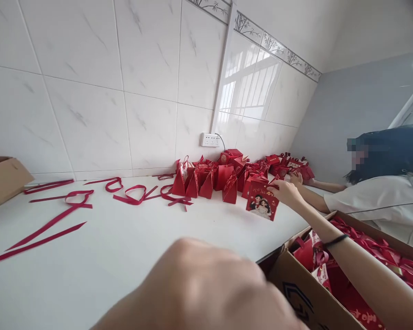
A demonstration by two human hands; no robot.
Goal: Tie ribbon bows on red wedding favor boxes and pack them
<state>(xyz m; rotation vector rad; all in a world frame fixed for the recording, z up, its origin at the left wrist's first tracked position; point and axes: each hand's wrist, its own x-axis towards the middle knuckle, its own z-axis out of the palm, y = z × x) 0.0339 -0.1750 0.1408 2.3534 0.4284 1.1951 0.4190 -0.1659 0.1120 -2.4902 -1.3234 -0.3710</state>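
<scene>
My right hand point(286, 192), reaching in from the lower right with a dark band on its wrist, pinches the top of a red gift box point(262, 201). The box has a cartoon couple on its face and hangs over the white table's edge side, near a row of red boxes point(203, 180). Very close to the camera, at the bottom middle, is my left hand point(206, 288). It is blurred, only its back and knuckles show, and its fingers are hidden.
Red ribbons point(77, 198) lie scattered on the white table point(137, 256). A carton point(7, 181) stands at the far left. Another carton point(306, 293), full of red boxes and ribbons, sits lower right. A person point(382, 197) leans over more red boxes at the right.
</scene>
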